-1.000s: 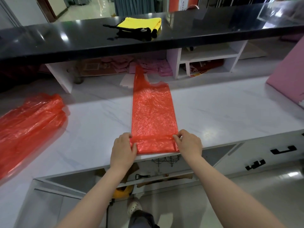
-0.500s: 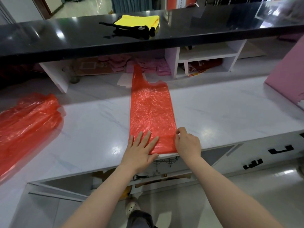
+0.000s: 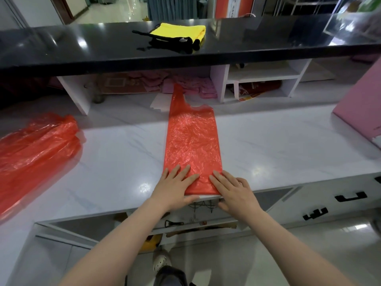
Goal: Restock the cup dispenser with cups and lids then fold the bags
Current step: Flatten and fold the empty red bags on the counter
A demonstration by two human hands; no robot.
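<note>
A loose pile of red bags (image 3: 35,149) lies at the counter's (image 3: 115,162) left edge. At the middle of its near edge, the left hand (image 3: 175,187) and right hand (image 3: 233,190) press flat, fingers straight, on the folded red bag (image 3: 191,145), gripping nothing.

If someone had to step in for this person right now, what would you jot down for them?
Left hand: flat, fingers straight, pressing the near end of the red bag.
Right hand: flat too, pressing the same end on its right side.
The bag lies lengthwise on the white counter, handles pointing away, near edge at the counter's front.
A pile of loose red bags waits on the left.
Done: bag narrowed into a strip and flattened.
Left: fold it up, then the pile. No cups, lids or dispenser in view.
</note>
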